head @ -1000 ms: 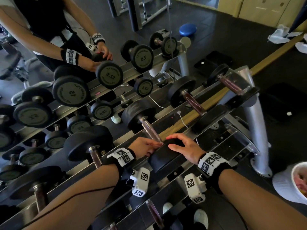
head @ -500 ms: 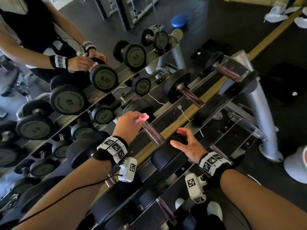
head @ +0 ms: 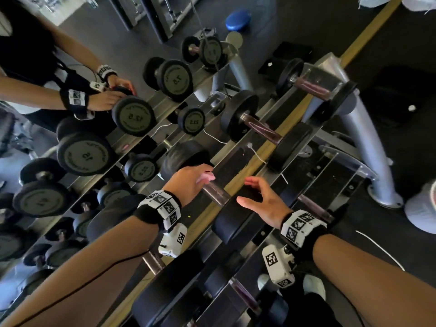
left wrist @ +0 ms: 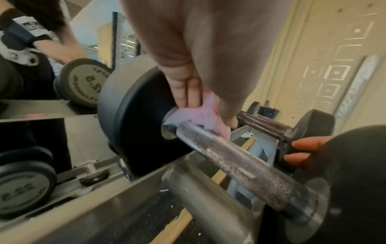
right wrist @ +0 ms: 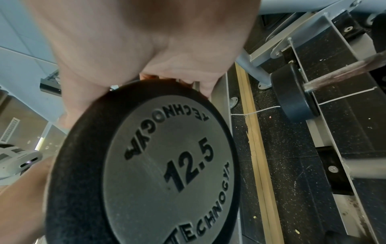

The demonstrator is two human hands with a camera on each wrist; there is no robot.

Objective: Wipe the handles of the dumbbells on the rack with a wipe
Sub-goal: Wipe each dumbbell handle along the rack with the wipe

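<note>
A 12.5 dumbbell lies across the rack [head: 304,166] in front of me, its knurled steel handle [head: 215,193] [left wrist: 229,163] bare along most of its length. My left hand [head: 200,177] [left wrist: 208,105] pinches a pink wipe [head: 208,178] [left wrist: 196,118] against the far end of that handle, right beside the far black head [head: 184,159] [left wrist: 135,123]. My right hand [head: 257,192] [right wrist: 146,49] is spread over the near head [head: 236,220] [right wrist: 156,165]. Its fingertips [left wrist: 309,143] reach over the head's far edge, and it holds nothing.
Two more dumbbells [head: 259,128] [head: 311,87] lie on the rack to the right, and another [head: 153,263] to the left. A mirror behind the rack repeats the weights and my arms. A silver rack leg [head: 368,149] and a white tub [head: 422,208] are at the right.
My left hand went from beside the near head up to the far end of the handle, with the pink wipe now showing. My right hand lifted and spread over the near head.
</note>
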